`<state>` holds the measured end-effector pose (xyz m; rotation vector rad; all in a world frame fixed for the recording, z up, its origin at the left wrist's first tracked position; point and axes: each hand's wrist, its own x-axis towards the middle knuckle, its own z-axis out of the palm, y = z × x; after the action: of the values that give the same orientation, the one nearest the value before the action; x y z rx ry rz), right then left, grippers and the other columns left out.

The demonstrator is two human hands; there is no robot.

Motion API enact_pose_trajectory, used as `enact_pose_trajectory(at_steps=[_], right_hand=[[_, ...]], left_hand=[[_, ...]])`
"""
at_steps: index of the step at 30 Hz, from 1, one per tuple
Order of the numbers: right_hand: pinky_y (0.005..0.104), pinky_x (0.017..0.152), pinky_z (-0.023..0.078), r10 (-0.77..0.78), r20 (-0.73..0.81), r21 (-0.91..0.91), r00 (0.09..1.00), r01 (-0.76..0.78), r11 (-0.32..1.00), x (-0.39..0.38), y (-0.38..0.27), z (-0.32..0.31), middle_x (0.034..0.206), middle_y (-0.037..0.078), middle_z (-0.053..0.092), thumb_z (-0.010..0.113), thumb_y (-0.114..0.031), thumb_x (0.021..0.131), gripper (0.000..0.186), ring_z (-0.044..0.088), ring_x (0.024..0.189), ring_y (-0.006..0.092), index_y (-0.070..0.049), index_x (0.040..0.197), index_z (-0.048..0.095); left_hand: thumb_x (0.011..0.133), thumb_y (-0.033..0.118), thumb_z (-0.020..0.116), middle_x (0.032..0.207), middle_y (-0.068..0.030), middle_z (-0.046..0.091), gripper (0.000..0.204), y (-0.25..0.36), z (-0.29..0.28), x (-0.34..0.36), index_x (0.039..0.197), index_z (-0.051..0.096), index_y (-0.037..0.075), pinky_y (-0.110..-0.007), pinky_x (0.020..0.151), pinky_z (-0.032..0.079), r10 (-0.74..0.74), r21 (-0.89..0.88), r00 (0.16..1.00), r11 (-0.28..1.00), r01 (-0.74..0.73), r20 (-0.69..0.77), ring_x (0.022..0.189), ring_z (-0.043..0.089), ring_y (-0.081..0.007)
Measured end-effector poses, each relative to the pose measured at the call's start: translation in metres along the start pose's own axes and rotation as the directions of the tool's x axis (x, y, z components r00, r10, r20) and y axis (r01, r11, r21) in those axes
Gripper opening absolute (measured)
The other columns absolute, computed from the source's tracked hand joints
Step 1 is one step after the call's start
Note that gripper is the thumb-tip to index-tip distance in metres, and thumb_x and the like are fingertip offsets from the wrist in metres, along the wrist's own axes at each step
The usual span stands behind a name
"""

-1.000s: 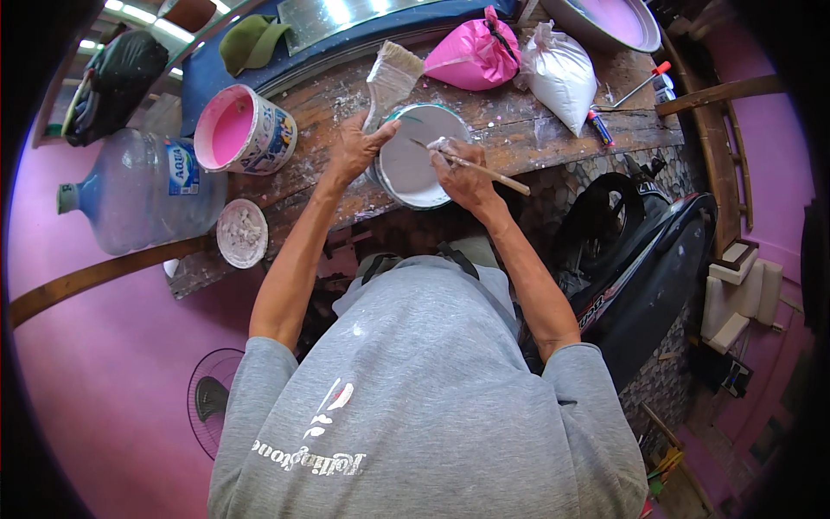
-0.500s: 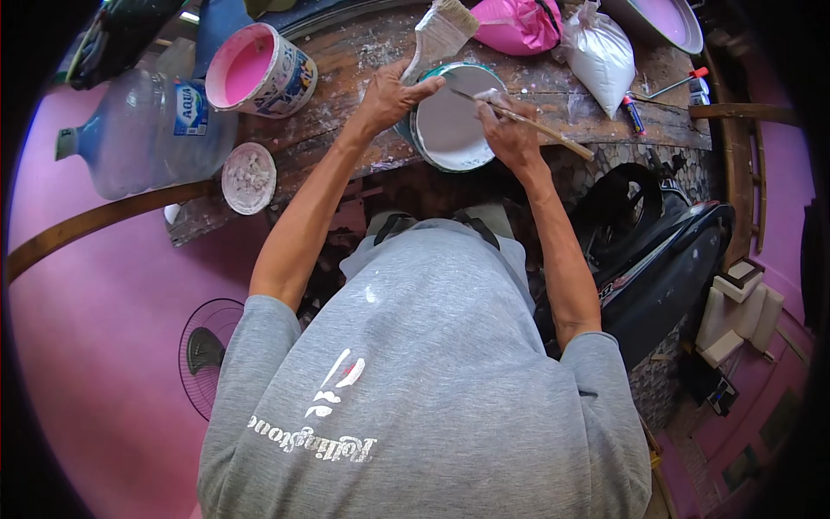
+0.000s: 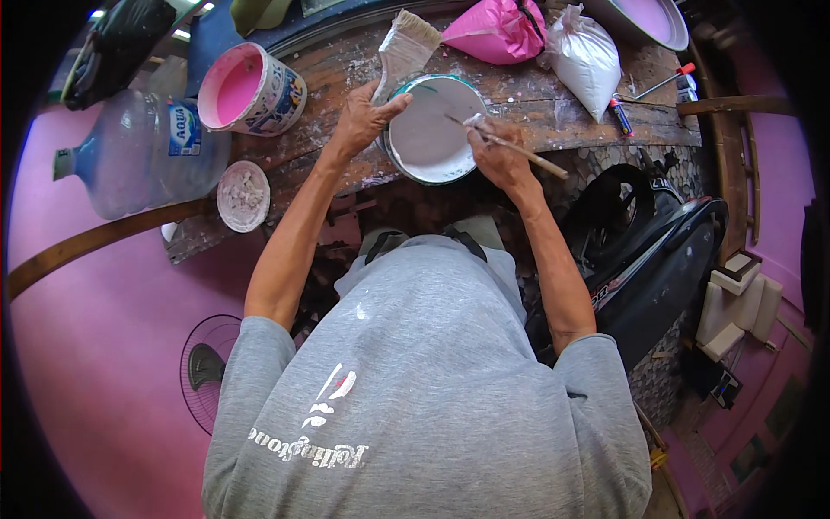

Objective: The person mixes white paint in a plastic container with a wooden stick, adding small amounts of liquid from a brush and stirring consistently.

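My left hand [image 3: 359, 121] is closed on a wide, paint-crusted brush [image 3: 402, 48], its bristles raised, beside the left rim of a round bucket [image 3: 428, 125] of pale grey-white paint. A slim wooden-handled brush [image 3: 540, 162] is gripped in my right hand [image 3: 494, 151] at the bucket's right side, its thin tip over the paint. White paint shows around those fingers. Left of the bucket stand a tub of pink paint [image 3: 251, 91] and, lower down, a round lid [image 3: 243, 196] with white residue.
The paint-spattered wooden table [image 3: 337, 78] also holds a pink bag [image 3: 493, 30], a white bag [image 3: 584, 65], a basin [image 3: 640, 22], a roller frame [image 3: 657, 85] and a marker [image 3: 621, 115]. A large water jug [image 3: 147, 164] lies left; a motorbike [image 3: 640, 268] stands right, a fan [image 3: 207, 372] lower left.
The whole view shifted up, then partly back down. Both hands keep their brushes at the bucket, with little visible change relative to it.
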<state>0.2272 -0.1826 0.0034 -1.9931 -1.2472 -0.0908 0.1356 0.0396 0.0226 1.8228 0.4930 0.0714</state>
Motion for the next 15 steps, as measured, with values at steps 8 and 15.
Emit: enact_pose_trajectory(at_steps=[8, 15], right_hand=[[0.0284, 0.061, 0.049, 0.429, 0.337, 0.459, 0.838, -0.544, 0.702, -0.011, -0.027, 0.011, 0.072, 0.008, 0.064, 0.056, -0.008, 0.085, 0.015, 0.063, 0.066, 0.0144, 0.004, 0.086, 0.063], [0.0383, 0.062, 0.048, -0.065, -0.089, -0.119, 0.994, 0.055, 0.991, 0.009, 0.004, 0.029, 0.073, 0.011, 0.062, 0.056, -0.009, 0.08, 0.01, 0.062, 0.067, 0.0277, -0.001, 0.082, 0.062]], left_hand=[[0.084, 0.036, 0.068, 0.091, -0.0038, 0.066, 0.043, -0.003, -0.002, 0.002, 0.11, 0.064, 0.003, -0.027, 0.076, 0.047, 0.021, 0.029, 0.999, 0.999, -0.02, -0.045, 0.082, 0.058, -0.0091], [0.084, 0.034, 0.068, 0.092, -0.003, 0.066, 0.041, 0.004, -0.001, 0.006, 0.109, 0.063, 0.002, -0.026, 0.075, 0.046, 0.001, 0.024, 1.0, 1.0, 0.0, -0.016, 0.081, 0.057, -0.0084]])
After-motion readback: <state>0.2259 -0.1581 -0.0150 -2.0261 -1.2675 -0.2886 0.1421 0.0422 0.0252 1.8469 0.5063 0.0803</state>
